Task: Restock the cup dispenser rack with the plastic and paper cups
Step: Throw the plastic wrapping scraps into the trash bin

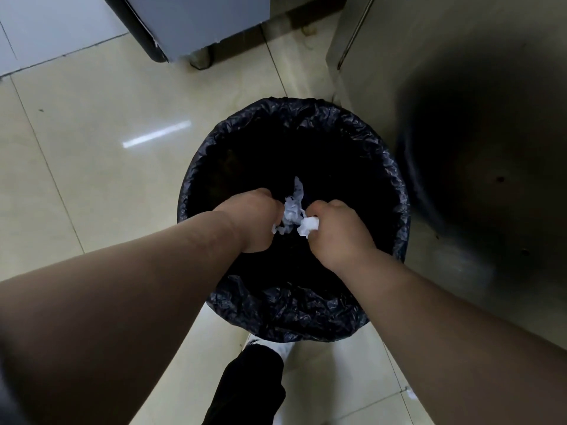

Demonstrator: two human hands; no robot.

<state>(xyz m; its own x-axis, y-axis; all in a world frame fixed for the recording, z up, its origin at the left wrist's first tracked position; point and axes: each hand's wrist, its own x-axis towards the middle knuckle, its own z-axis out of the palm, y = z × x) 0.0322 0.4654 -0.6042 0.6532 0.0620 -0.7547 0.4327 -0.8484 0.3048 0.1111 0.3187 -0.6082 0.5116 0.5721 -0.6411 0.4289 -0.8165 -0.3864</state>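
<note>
We hold both hands over the bin (294, 314), left hand (256, 220) and right hand (339, 233) clenched on crumpled wrap (294, 211). Cups and rack not in view. Risk: scraps drift past the 6 o'clock rim onto the floor (92, 133).

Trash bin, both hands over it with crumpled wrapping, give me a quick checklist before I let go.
1. Both hands over the bin opening: ok. The left hand and right hand are above the bin.
2. Wrapping in hand: ok. Both hands are closed on the crumpled white wrapping.
3. Liner in place: ok. The black liner is folded over the rim all the way round.
4. Room inside the bin: cannot tell, the inside is too dark.
5. Drop path clear: ok. Nothing lies between the wrapping and the opening.
6. Cups and dispenser rack ready: cannot tell, neither is in view.
</note>
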